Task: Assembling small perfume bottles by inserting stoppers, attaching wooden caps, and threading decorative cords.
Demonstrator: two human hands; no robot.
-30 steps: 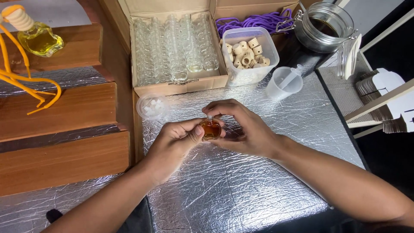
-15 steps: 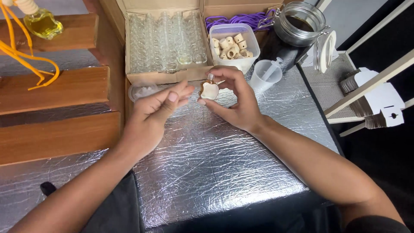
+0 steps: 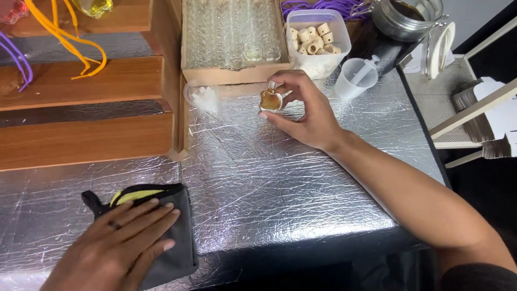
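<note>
Fingers of the right hand pinch a small amber-filled bottle, upright, neck at twelve o'clock, above the foil table. Cardboard box of empty glass vials at eleven; tub of corks at one. Left hand, far off at seven, lies flat on a dark pouch.
</note>
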